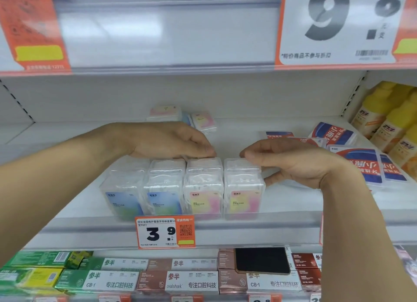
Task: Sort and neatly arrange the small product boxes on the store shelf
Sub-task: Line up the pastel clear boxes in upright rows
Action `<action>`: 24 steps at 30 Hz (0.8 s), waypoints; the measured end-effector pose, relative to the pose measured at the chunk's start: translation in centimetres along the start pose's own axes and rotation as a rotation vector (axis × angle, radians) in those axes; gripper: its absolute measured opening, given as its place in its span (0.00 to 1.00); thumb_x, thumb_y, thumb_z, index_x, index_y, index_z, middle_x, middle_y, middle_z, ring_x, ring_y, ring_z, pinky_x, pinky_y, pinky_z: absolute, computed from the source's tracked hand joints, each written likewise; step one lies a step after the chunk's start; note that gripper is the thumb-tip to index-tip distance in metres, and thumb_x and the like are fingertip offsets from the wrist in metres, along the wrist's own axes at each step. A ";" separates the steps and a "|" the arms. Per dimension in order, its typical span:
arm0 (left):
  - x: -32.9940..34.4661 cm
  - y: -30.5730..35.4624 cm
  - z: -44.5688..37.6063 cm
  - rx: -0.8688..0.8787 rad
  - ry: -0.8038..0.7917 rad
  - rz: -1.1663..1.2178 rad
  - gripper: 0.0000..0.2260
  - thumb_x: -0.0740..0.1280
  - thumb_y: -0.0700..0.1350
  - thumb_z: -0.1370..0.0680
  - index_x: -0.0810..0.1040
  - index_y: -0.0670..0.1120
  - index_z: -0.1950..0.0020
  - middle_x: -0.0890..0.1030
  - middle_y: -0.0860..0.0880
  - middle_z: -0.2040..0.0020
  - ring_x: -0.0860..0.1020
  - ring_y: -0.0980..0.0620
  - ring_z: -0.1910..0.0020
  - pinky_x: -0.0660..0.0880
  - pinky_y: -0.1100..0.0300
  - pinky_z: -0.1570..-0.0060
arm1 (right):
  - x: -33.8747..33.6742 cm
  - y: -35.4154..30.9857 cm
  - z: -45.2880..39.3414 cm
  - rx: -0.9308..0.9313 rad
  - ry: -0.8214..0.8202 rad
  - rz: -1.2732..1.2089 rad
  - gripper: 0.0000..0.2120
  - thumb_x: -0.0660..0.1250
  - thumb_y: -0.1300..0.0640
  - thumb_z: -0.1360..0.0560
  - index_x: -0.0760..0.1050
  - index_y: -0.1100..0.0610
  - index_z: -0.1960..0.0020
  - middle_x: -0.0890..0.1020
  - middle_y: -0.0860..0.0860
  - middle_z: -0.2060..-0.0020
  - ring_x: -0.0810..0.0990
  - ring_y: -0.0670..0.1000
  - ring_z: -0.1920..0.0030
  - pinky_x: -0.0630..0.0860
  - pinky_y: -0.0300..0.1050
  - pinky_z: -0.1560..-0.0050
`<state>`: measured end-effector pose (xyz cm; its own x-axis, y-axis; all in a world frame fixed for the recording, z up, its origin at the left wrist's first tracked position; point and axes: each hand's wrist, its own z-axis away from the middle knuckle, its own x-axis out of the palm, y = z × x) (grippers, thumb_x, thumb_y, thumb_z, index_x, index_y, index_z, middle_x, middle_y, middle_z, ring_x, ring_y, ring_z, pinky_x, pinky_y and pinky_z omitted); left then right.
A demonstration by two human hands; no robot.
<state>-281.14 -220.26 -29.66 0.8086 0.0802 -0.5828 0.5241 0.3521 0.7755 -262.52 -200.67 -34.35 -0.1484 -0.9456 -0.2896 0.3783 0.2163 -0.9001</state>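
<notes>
White store shelf (282,202), middle tier, with four clear plastic boxes standing upright side by side along its front edge. Left hand (167,141): palm down, fingers curled loosely over the tops of the left three boxes, fingertips at the back top edge of the third; resting rather than gripping. Right hand (291,159): fingers laid across the top of the rightmost box (243,188), thumb low against its right side, so the box looks lightly pinched, though the clear plastic makes contact hard to confirm. Row, left to right: two blue-label boxes (144,195), then a pink-and-yellow-label box (204,193), then the rightmost box, also pink and yellow; all four touching or nearly so. Behind, near the back wall: a few more small boxes (182,117), loose, one tilted. Right of the hands: flat red-white-blue packets (358,164) lying overlapped, and yellow bottles (392,121) beyond. Shelf rail: orange price tag (165,232) reading 3.9. Lower tier: green and brown cartons (135,279), with a dark phone (261,260) lying on top.
</notes>
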 end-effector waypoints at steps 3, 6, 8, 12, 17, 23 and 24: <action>-1.3 -1.7 -0.1 -0.012 0.165 0.041 0.13 0.72 0.55 0.29 0.84 0.48 0.51 0.86 0.48 0.52 0.84 0.48 0.53 0.79 0.54 0.48 | -0.6 -0.9 -0.4 -0.021 0.172 -0.006 0.29 0.74 0.38 0.40 0.82 0.53 0.44 0.86 0.50 0.48 0.85 0.49 0.47 0.81 0.49 0.44; -3.5 -4.6 1.0 -0.046 0.499 -0.111 0.04 0.70 0.45 0.23 0.83 0.47 0.51 0.86 0.49 0.56 0.84 0.50 0.58 0.80 0.59 0.53 | 0.2 -2.4 -1.4 -0.104 0.406 -0.013 0.16 0.74 0.46 0.30 0.82 0.55 0.48 0.86 0.54 0.50 0.86 0.51 0.49 0.82 0.51 0.44; -5.0 -7.9 2.1 -0.110 0.706 -0.250 0.06 0.71 0.49 0.25 0.83 0.48 0.51 0.84 0.51 0.56 0.82 0.52 0.57 0.77 0.66 0.57 | 1.2 -3.7 -2.1 -0.168 0.495 0.110 0.10 0.73 0.50 0.26 0.83 0.55 0.50 0.86 0.54 0.53 0.85 0.52 0.52 0.81 0.51 0.47; -5.3 -14.6 2.6 -0.258 0.809 -0.136 0.19 0.72 0.59 0.28 0.79 0.52 0.41 0.79 0.53 0.43 0.77 0.51 0.45 0.74 0.61 0.50 | 3.2 -7.9 -3.8 -0.136 0.365 0.571 0.08 0.73 0.48 0.28 0.83 0.51 0.53 0.86 0.48 0.56 0.84 0.53 0.55 0.80 0.51 0.50; -4.1 -16.1 1.0 -0.142 0.716 -0.149 0.24 0.70 0.63 0.29 0.78 0.53 0.38 0.80 0.56 0.40 0.76 0.54 0.41 0.71 0.60 0.43 | 4.7 -10.4 -12.3 -0.042 0.372 0.853 0.12 0.70 0.50 0.25 0.82 0.57 0.46 0.81 0.53 0.44 0.80 0.53 0.51 0.74 0.43 0.52; -3.7 -15.5 1.5 -0.014 0.737 0.155 0.21 0.79 0.45 0.33 0.81 0.47 0.41 0.84 0.51 0.48 0.83 0.55 0.51 0.79 0.60 0.47 | 4.8 -7.2 -17.7 0.307 0.363 0.560 0.26 0.73 0.44 0.26 0.71 0.62 0.40 0.77 0.61 0.38 0.79 0.58 0.44 0.79 0.58 0.41; -3.7 -15.5 1.7 0.001 0.756 0.204 0.23 0.80 0.41 0.34 0.80 0.46 0.41 0.84 0.51 0.49 0.83 0.55 0.53 0.80 0.62 0.51 | 4.8 -7.0 -18.0 0.304 0.379 0.559 0.25 0.74 0.45 0.27 0.72 0.63 0.43 0.79 0.62 0.40 0.80 0.58 0.46 0.79 0.57 0.41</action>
<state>-291.79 -227.61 -39.07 0.4872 0.7569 -0.4356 0.3853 0.2614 0.8850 -282.36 -202.32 -35.29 -0.1442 -0.5531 -0.8205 0.7181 0.5120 -0.4714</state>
